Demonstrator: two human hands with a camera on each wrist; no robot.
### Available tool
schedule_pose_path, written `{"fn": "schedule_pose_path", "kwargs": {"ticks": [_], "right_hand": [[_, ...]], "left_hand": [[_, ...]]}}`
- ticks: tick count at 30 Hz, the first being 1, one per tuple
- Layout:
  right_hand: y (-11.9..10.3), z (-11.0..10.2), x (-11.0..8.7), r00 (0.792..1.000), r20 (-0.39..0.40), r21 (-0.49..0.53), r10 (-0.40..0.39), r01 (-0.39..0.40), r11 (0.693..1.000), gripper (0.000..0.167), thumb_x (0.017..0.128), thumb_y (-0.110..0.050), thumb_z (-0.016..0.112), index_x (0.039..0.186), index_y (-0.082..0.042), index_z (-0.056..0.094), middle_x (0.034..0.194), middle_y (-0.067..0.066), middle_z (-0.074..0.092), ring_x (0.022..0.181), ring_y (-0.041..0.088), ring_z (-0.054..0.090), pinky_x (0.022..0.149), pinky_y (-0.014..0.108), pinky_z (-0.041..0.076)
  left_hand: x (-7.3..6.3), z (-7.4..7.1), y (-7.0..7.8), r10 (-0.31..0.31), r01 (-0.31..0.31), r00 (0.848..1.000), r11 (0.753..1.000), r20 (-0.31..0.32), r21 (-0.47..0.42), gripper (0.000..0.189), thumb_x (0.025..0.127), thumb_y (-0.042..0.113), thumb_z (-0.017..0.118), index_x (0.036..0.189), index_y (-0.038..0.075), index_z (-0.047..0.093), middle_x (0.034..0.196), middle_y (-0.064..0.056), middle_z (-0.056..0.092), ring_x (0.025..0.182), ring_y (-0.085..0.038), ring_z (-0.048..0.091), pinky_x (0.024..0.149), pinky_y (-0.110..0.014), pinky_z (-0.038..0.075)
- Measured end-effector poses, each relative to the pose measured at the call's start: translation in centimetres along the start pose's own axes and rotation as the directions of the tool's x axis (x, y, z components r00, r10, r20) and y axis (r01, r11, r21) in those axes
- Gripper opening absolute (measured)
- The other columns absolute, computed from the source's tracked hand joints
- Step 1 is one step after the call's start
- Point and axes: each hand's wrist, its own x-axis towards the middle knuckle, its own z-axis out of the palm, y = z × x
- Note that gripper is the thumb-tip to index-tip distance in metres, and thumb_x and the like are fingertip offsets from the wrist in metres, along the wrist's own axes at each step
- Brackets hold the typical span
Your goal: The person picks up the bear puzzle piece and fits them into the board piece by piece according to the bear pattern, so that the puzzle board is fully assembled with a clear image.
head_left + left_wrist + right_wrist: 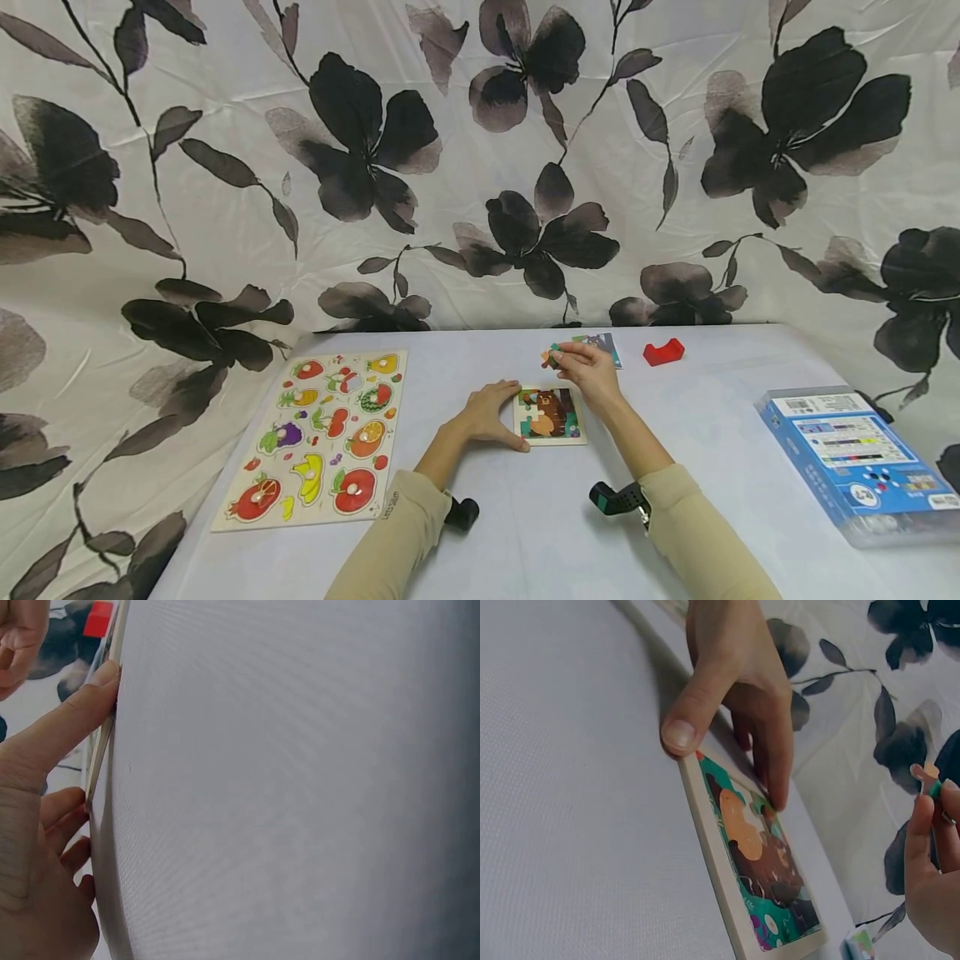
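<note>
A small jigsaw puzzle in a pale wooden tray (pixel 555 441) lies mid-table, showing a brown bear on green. Its left side is held by my left hand (pixel 483 415), thumb at the near corner and fingers at the far edge. The right wrist view shows this thumb and fingers (pixel 778 776) spanning the tray's end. Above the puzzle's far edge, my right hand (pixel 592 375) pinches a small jigsaw piece (pixel 550 358), teal and orange-brown. That piece (pixel 928 780) is raised clear of the tray; whether a second one is with it I cannot tell.
Behind my right hand lies a partly covered picture card (pixel 606 343). A red notched block (pixel 663 352) sits right of it. On the left is a fruit puzzle board (pixel 315 517); at the right edge, a blue boxed set (pixel 862 458). Floral cloth (pixel 450 183) hangs behind the table.
</note>
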Motion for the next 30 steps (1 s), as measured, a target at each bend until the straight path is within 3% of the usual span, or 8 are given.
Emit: {"fn": "schedule_pose_path", "kwargs": {"ticks": [6, 13, 18, 24, 27, 30], "right_hand": [[0.1, 0.2, 0.0, 1.0, -0.004, 0.069, 0.024, -0.024, 0.997, 0.02, 0.092, 0.006, 0.053, 0.11, 0.014, 0.055, 0.08, -0.001, 0.067, 0.07, 0.008, 0.066, 0.07, 0.021, 0.055], [1.0, 0.2, 0.0, 0.999, 0.001, -0.013, 0.039, -0.039, 0.999, 0.033, 0.092, 0.003, 0.053, 0.121, 0.019, 0.049, 0.075, -0.005, 0.067, 0.068, 0.005, 0.063, 0.066, 0.019, 0.053], [1.7, 0.3, -0.2, 0.998, 0.054, 0.087, 0.029, -0.033, 0.996, 0.038, 0.091, 0.012, 0.05, 0.126, 0.024, 0.04, 0.075, -0.002, 0.069, 0.068, 0.006, 0.066, 0.068, 0.019, 0.054], [1.9, 0.7, -0.4, 0.997, 0.058, 0.144, 0.043, -0.051, 0.988, 0.048, 0.088, 0.016, 0.051, 0.133, 0.018, 0.035, 0.075, 0.0, 0.067, 0.069, 0.009, 0.068, 0.072, 0.021, 0.054], [1.9, 1.0, -0.4, 0.998, 0.045, 0.136, 0.043, -0.049, 0.989, 0.044, 0.087, 0.015, 0.053, 0.129, 0.016, 0.04, 0.073, 0.001, 0.066, 0.068, 0.01, 0.068, 0.072, 0.022, 0.055], [1.9, 1.2, -0.3, 0.999, 0.013, 0.115, 0.05, -0.051, 0.992, 0.028, 0.088, 0.011, 0.055, 0.115, 0.013, 0.051, 0.075, 0.001, 0.066, 0.069, 0.01, 0.068, 0.071, 0.024, 0.055]], "left_hand": [[0.0, 0.1, -0.1, -0.001, 0.001, 1.0, 1.0, -0.001, 0.005, 0.101, 0.062, 0.048, 0.082, 0.144, 0.009, 0.039, 0.15, -0.008, 0.035, 0.139, -0.03, 0.027, 0.106, -0.051, 0.026], [0.1, 0.2, -0.3, -0.002, 0.002, 1.0, 1.0, 0.004, 0.01, 0.101, 0.062, 0.049, 0.082, 0.144, 0.009, 0.038, 0.15, -0.007, 0.034, 0.139, -0.029, 0.026, 0.107, -0.051, 0.026], [0.2, 0.3, -0.4, -0.005, 0.005, 1.0, 1.0, 0.006, 0.008, 0.101, 0.062, 0.05, 0.082, 0.144, 0.011, 0.038, 0.15, -0.006, 0.034, 0.139, -0.028, 0.026, 0.107, -0.051, 0.026], [0.2, 0.3, -0.4, -0.002, 0.002, 1.0, 1.0, -0.001, 0.011, 0.101, 0.062, 0.049, 0.083, 0.144, 0.01, 0.039, 0.15, -0.007, 0.035, 0.139, -0.028, 0.027, 0.106, -0.051, 0.027], [0.2, 0.3, -0.4, -0.001, 0.001, 1.0, 1.0, -0.006, 0.006, 0.101, 0.061, 0.048, 0.083, 0.144, 0.01, 0.039, 0.15, -0.007, 0.035, 0.139, -0.029, 0.027, 0.106, -0.052, 0.027], [0.2, 0.3, -0.4, -0.002, 0.002, 1.0, 1.0, -0.009, 0.006, 0.101, 0.061, 0.049, 0.083, 0.143, 0.01, 0.039, 0.149, -0.007, 0.035, 0.139, -0.029, 0.028, 0.106, -0.052, 0.027]]}}
